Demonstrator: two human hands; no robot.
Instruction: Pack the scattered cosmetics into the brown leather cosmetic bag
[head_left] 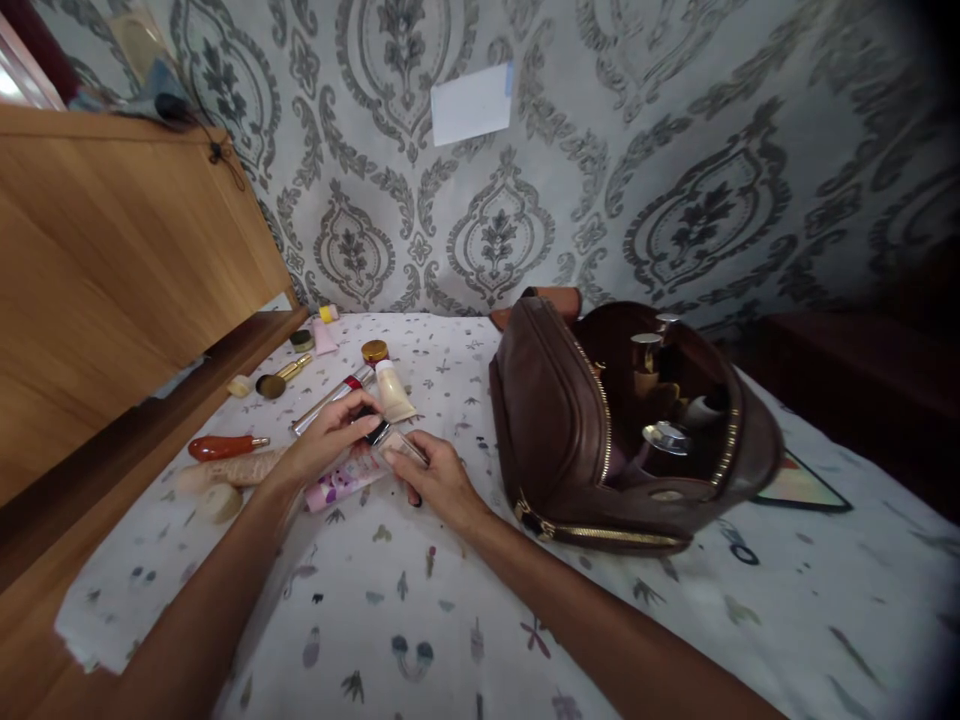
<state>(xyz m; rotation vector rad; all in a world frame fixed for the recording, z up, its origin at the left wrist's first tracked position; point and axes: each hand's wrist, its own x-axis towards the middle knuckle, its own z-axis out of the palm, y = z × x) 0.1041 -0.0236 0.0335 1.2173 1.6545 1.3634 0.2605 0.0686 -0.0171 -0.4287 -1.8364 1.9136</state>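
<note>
A small clear-and-black cosmetic tube (388,437) is pinched between both hands, well left of the open brown leather toiletry bag (555,430). The left hand (326,435) is closed on its dark cap end; the right hand (439,482) is curled around the other end, probably to steady it. A pink flowered tube (341,487) lies under the hands. More bottles and brushes are scattered further left of the bag on the white patterned cloth (450,620); gold-capped bottles (646,352) stand upright inside it.
</note>
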